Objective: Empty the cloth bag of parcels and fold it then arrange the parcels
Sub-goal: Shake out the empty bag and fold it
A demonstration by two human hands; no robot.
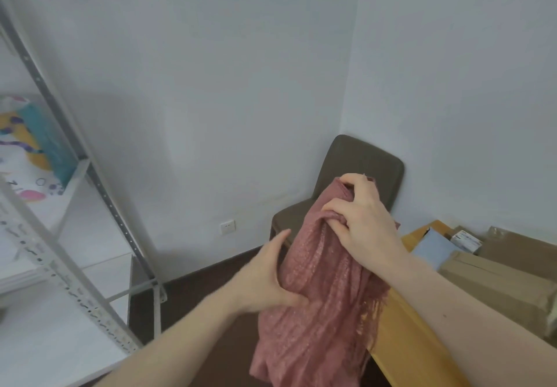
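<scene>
The pink cloth bag [319, 302] hangs bunched in the air beside the wooden table's left edge. My right hand [361, 224] grips its gathered top, fingers curled into the fabric. Lower down, on the bag's left side, my left hand [271, 278] has its fingers straight along the cloth and its thumb pressed into the folds. Parcels lie on the wooden table [413, 344] at the right: a light blue mailer [431, 249], brown paper parcels [497, 284] and a small white box [467, 240].
A brown chair [358, 169] stands in the corner behind the bag. A white metal shelf rack [69, 251] fills the left, with a colourful bag [33, 145] on one shelf. The floor between them is dark. A wall socket [227, 226] sits low on the wall.
</scene>
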